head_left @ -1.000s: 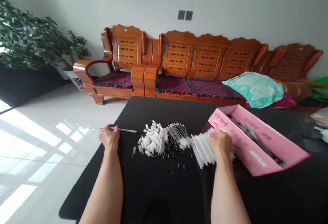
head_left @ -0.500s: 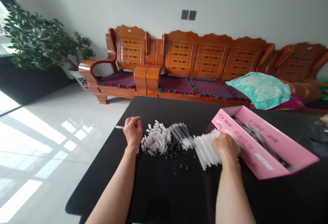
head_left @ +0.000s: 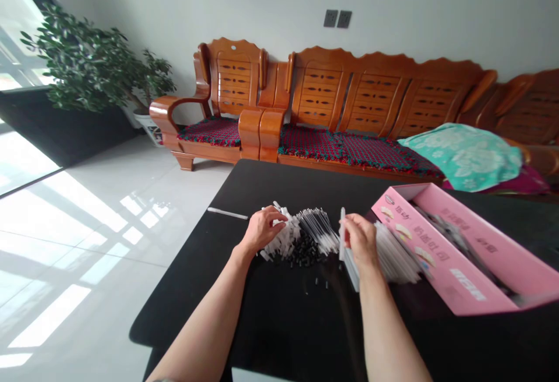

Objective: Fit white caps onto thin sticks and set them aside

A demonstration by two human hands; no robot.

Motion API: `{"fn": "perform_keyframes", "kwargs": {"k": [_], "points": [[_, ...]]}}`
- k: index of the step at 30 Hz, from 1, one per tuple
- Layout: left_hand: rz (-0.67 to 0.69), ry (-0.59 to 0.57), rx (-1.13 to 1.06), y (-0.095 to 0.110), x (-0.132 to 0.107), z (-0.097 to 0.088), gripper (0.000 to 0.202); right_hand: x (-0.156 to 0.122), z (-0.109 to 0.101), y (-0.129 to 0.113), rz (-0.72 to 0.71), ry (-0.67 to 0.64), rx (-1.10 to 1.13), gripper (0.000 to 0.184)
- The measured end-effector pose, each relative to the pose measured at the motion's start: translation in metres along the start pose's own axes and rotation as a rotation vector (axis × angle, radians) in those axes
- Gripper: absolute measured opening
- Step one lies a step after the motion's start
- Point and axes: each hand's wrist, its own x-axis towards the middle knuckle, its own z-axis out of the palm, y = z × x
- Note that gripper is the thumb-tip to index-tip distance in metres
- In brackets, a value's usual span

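One slim white stick (head_left: 227,213) lies apart at the far left of the bench (head_left: 297,324) and looks like a finished piece; the rest seems largely undone, since the parts sit sorted but unjoined. The right hand (head_left: 360,236) pinches one white tube (head_left: 342,233), held upright between thumb and fingers, just left of the row of tubes (head_left: 395,257). The left hand (head_left: 264,230) is part-open over the white caps (head_left: 283,242), thumb and fingertips apart, with no piece visible in its grip. The black plugs (head_left: 304,252) and thin rods (head_left: 317,225) lie between the hands, plenty of each left.
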Motion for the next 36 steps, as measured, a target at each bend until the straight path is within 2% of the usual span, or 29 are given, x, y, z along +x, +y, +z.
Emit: {"fn": "perform_keyframes", "kwargs": {"k": [3,6,14,19,22,25,28,30,33,36], "points": [[-0.016,-0.048,0.095,-0.001,-0.001,0.001,0.019,-0.008,0.028,0.006,0.084,-0.105,0.2,0.024],[-0.033,-0.065,0.143,-0.003,-0.002,0.002,0.02,-0.011,0.04,0.009,0.089,-0.109,0.273,0.026],[-0.016,-0.084,0.125,-0.006,-0.001,0.002,0.009,-0.009,0.039,0.008,0.11,-0.053,0.406,0.034],[0.017,-0.048,0.024,-0.002,0.0,0.001,0.003,-0.008,0.036,0.013,0.105,-0.083,0.504,0.037],[-0.007,0.033,-0.106,0.001,0.002,0.002,0.009,-0.009,0.035,0.015,0.098,-0.112,0.526,0.038],[-0.166,0.121,-0.411,0.006,0.003,0.009,0.025,-0.01,0.036,0.015,0.084,-0.103,0.56,0.035],[-0.322,0.088,-0.774,0.011,0.003,0.02,0.036,-0.011,0.038,0.013,0.084,-0.094,0.61,0.033],[-0.354,0.046,-0.929,0.014,0.003,0.024,0.037,-0.011,0.039,0.012,0.099,-0.098,0.637,0.032],[-0.36,0.04,-1.043,0.018,0.002,0.024,0.035,-0.011,0.039,0.012,0.117,-0.107,0.667,0.032],[-0.352,0.03,-1.048,0.02,0.002,0.018,0.037,-0.01,0.038,0.012,0.121,-0.109,0.687,0.032]]}}
